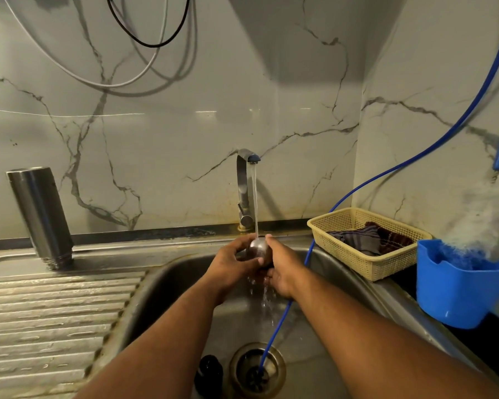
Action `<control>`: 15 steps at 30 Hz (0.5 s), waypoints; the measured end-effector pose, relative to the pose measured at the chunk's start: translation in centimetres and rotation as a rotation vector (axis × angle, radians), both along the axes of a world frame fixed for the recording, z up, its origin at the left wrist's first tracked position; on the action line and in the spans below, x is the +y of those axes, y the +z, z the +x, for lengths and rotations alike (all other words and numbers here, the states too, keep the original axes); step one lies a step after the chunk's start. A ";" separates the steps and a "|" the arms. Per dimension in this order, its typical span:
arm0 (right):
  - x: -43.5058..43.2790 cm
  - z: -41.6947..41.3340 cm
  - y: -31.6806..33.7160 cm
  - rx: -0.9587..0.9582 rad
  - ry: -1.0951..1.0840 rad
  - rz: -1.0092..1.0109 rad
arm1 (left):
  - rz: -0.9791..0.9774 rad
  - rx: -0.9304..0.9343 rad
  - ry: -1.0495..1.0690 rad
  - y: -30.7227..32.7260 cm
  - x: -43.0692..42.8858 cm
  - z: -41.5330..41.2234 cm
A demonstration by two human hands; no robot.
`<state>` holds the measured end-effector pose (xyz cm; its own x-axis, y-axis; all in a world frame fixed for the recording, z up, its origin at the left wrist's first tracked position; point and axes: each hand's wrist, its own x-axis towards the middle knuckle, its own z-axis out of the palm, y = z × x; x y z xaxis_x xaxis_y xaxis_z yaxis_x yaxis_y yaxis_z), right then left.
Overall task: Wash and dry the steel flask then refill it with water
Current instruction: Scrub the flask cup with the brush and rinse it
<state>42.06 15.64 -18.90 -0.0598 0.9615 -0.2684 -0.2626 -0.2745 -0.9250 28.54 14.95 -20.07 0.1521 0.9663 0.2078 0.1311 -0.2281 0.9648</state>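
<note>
Left grip: your left hand has its fingers curled round the left side of the steel cap, closed on it.
Right grip: your right hand lays its thumb over the cap's top and curls its fingers beneath, so it holds the cap too.
Cap: it is over the sink, close to the back rim, right under the water stream from the tap. Water runs off below your hands.
Steel flask: it stands mouth down, threaded neck on the flat strip of the steel tabletop behind the ribbed drainboard. It is far left, near the wall and well apart from your hands.
Blue tube: it comes over the sink's right rim, passes just beside your right wrist and ends in the drain.
Basin floor: a small dark object sits just left of the drain — you cannot tell what it is.
Right edge: the beige basket, with a cloth inside, sits just beside the rim, and the blue tub is next to it, nearer you.
Open room: the widest stretch is the drainboard on your left — the tube, basket and tub crowd your right.
</note>
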 end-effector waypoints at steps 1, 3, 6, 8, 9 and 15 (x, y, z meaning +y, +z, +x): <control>0.0 0.0 -0.1 -0.066 -0.009 0.055 | -0.002 0.007 0.006 -0.1 0.1 0.1; 0.0 -0.1 -0.3 -0.216 -0.039 0.179 | -0.013 0.010 0.044 -0.2 0.4 0.5; 0.2 0.0 -0.6 -0.481 -0.115 0.322 | -0.026 0.047 0.117 -0.7 0.9 0.7; 0.5 0.4 -0.7 -0.671 -0.133 0.398 | -0.038 0.096 0.136 -1.2 1.3 0.6; 0.6 0.4 -0.7 -0.734 -0.140 0.428 | -0.043 0.112 0.139 -1.4 1.3 0.6; 0.8 0.6 -0.6 -0.907 -0.188 0.559 | -0.046 0.168 0.154 -1.2 1.3 1.5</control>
